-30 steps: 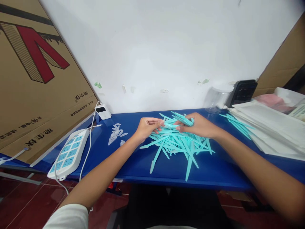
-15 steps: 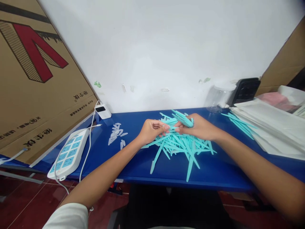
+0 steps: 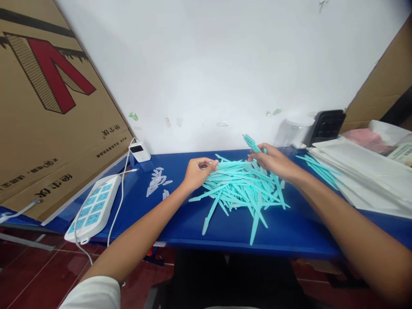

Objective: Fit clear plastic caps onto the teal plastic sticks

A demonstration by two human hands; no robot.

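Note:
A heap of slim turquoise sticks, which look like eyebrow razors (image 3: 238,189), lies on the blue table in front of me. My left hand (image 3: 198,172) is closed at the heap's upper left edge, thumb and fingers pinching the end of one turquoise razor (image 3: 232,164). That razor stretches level toward my right hand (image 3: 272,159), whose fingertips are at its other end. Gripped in my right hand is also a small bundle of razors (image 3: 251,143), pointing up and left. Whether the right fingertips touch the level razor, I cannot tell.
Small translucent pieces (image 3: 156,180) lie left of the heap. Farther left are a power strip (image 3: 93,210), a white cable and a small white device (image 3: 140,151). On the right are more razors (image 3: 318,171), white sheets (image 3: 370,171), a clear jar (image 3: 294,131) and a black stand (image 3: 326,126).
My hands have moved apart. The right hand went slightly up and right, and its bundle now points more upward. One razor now shows stretched between the hands.

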